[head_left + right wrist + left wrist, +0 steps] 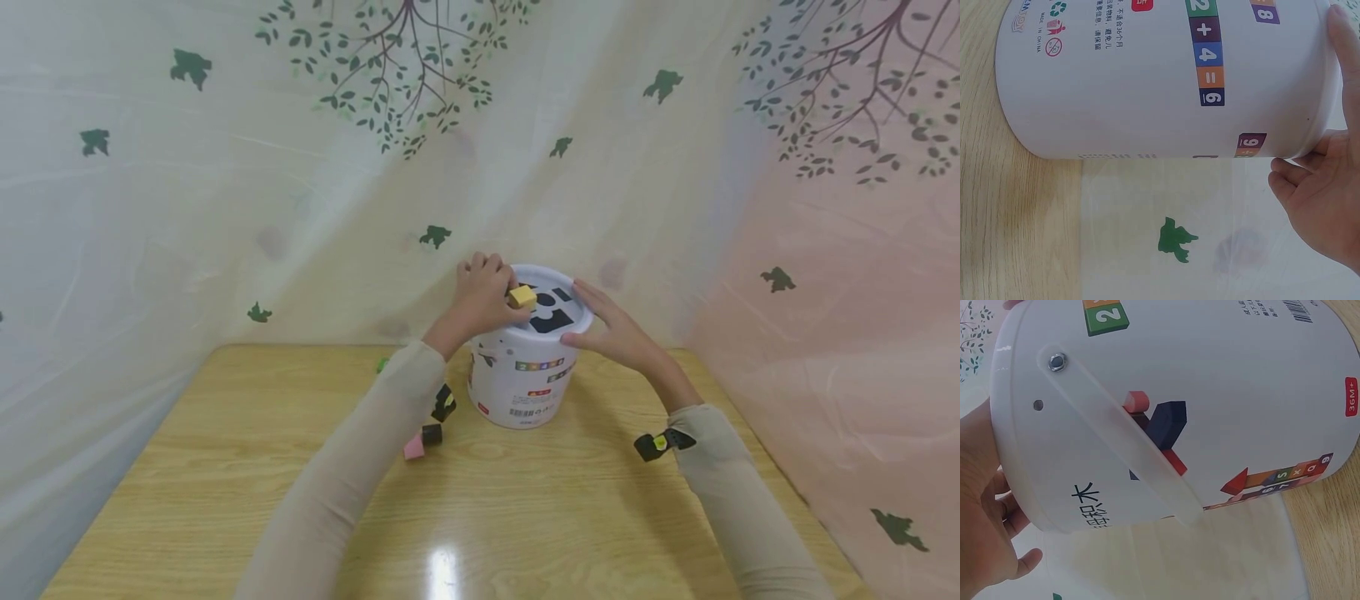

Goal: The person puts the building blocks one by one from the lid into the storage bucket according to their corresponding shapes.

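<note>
A white lidded bucket (pixel 517 392) stands upright on the table, printed with coloured blocks and sums. Black shaped openings (pixel 551 321) mark its lid. My left hand (pixel 483 292) pinches a yellow block (pixel 522 297) between thumb and fingers, over the lid's left side. From the left wrist, that hand (pixel 988 531) shows beside the rim, and the block is hidden; a translucent carrying handle (pixel 1116 431) hangs along the bucket's side. My right hand (pixel 611 325) grips the lid's right edge, its thumb at the front and fingers farther back. The right wrist view shows this hand (pixel 1329 194) at the rim.
A pink block (pixel 414 447) lies on the wooden table (pixel 525 508), left of the bucket. Part of a small green thing (pixel 382 365) shows behind the left sleeve. A leaf-patterned curtain (pixel 337 208) hangs close behind the bucket.
</note>
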`<action>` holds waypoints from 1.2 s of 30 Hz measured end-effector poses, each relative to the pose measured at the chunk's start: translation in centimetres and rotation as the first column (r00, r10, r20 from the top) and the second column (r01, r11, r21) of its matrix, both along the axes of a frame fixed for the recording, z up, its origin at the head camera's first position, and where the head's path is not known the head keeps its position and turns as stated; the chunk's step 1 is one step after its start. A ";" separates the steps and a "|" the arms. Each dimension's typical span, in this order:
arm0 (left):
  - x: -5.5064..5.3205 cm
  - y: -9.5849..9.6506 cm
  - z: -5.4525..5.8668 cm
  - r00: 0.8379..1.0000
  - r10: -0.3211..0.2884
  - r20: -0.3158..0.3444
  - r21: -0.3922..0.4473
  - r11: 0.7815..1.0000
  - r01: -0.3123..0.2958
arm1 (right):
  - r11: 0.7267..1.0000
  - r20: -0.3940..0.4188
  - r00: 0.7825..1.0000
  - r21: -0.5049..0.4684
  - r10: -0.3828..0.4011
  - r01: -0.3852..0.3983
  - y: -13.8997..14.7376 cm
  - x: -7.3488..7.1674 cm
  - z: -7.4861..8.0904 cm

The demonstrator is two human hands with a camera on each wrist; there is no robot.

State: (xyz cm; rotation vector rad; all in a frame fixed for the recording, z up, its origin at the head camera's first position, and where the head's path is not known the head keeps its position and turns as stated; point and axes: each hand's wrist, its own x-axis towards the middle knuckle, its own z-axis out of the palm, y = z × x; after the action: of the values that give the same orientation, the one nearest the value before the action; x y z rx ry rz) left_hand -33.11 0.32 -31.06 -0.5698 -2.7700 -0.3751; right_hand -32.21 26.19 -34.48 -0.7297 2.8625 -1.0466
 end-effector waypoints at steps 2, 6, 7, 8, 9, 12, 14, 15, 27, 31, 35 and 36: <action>0.0 0.0 0.0 1.000 0.004 0.001 -0.001 1.000 -0.004 | 1.000 0.001 1.000 0.002 0.000 0.000 0.0 0.0 0.0; 0.0 0.1 -0.1 1.000 0.012 0.007 0.008 1.000 -0.012 | 1.000 0.000 1.000 -0.001 0.004 -0.004 0.0 0.1 0.1; 0.0 0.1 -0.1 1.000 0.013 0.007 0.012 1.000 -0.013 | 1.000 0.000 1.000 -0.003 0.006 -0.006 0.0 0.1 0.1; 0.0 0.1 -0.1 1.000 0.014 0.007 0.017 1.000 -0.014 | 1.000 -0.002 1.000 -0.005 0.006 -0.006 0.0 0.1 0.0; 0.0 0.1 -0.1 1.000 0.015 0.007 0.023 1.000 -0.015 | 1.000 -0.003 1.000 -0.007 0.007 -0.007 0.1 0.1 0.0; 0.0 0.1 -0.2 1.000 0.014 0.006 0.036 0.999 -0.015 | 1.000 -0.004 1.000 -0.012 0.009 -0.009 0.1 0.0 0.0; 0.0 0.1 -0.2 1.000 0.015 0.002 0.037 0.999 -0.015 | 1.000 -0.003 1.000 -0.013 0.008 -0.008 0.1 0.0 0.0; 0.0 0.1 -0.2 1.000 0.015 0.001 0.036 0.999 -0.015 | 1.000 -0.002 1.000 -0.013 0.009 -0.009 0.1 0.0 0.0; 0.2 0.0 -0.4 1.000 0.026 0.005 0.068 0.997 -0.027 | 1.000 0.001 1.000 -0.005 0.002 -0.002 0.1 -0.1 -0.1; 0.2 0.0 -0.6 1.000 0.026 -0.017 0.084 0.996 -0.025 | 1.000 -0.004 1.000 -0.004 0.002 -0.002 0.1 -0.1 -0.2; 0.4 -0.1 -0.7 0.999 0.016 -0.046 0.110 0.994 -0.011 | 1.000 -0.005 1.000 -0.006 0.004 -0.004 0.2 -0.1 -0.2; 0.5 -0.2 -0.7 0.999 0.011 -0.053 0.120 0.993 -0.005 | 1.000 -0.006 1.000 -0.006 0.004 -0.004 0.2 -0.1 -0.2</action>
State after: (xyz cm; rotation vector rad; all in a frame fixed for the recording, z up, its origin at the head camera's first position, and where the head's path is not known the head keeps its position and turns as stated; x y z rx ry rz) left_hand -32.64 0.08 -31.77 -0.5314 -2.6762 -0.5124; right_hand -32.30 26.36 -34.70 -0.7396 2.8627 -1.0547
